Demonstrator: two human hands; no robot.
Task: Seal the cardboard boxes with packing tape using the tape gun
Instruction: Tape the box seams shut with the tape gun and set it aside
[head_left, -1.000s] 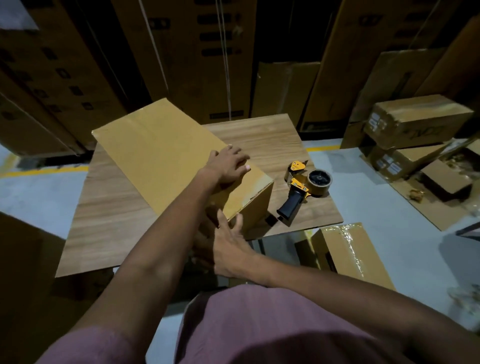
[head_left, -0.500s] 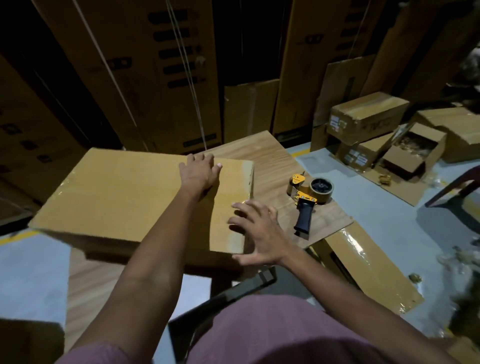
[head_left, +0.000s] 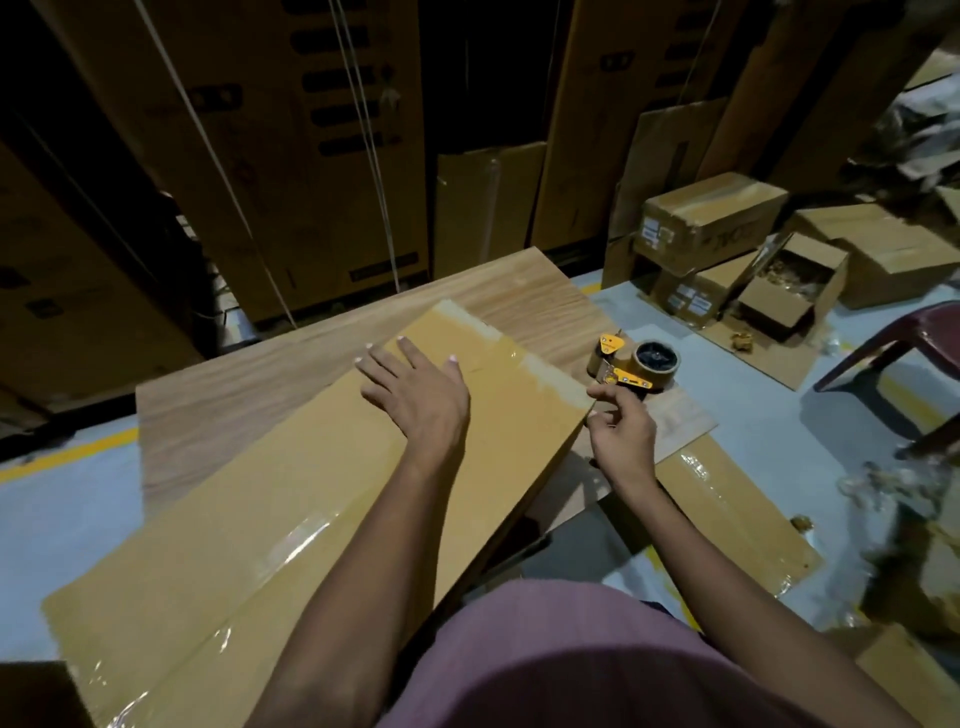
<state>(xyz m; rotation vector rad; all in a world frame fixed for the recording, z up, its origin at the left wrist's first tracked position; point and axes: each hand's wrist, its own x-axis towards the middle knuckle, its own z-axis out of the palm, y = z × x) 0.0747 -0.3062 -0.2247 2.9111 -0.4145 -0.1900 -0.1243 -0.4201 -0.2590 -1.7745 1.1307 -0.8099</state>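
The long flat tan cardboard box (head_left: 291, 499) has a matt, smooth paper face, crossed by strips of glossy clear packing tape (head_left: 296, 540) that catch the light. It lies on a square table top of pale wood-grain laminate (head_left: 223, 384) with a smooth, low-sheen finish. The yellow and black tape gun (head_left: 631, 366) looks like hard plastic with a slight shine, and its brown tape roll (head_left: 655, 358) is glossy. The floor of grey concrete (head_left: 769, 410) is dull and smooth. A dark red moulded plastic chair (head_left: 904, 338) shows a faint sheen.
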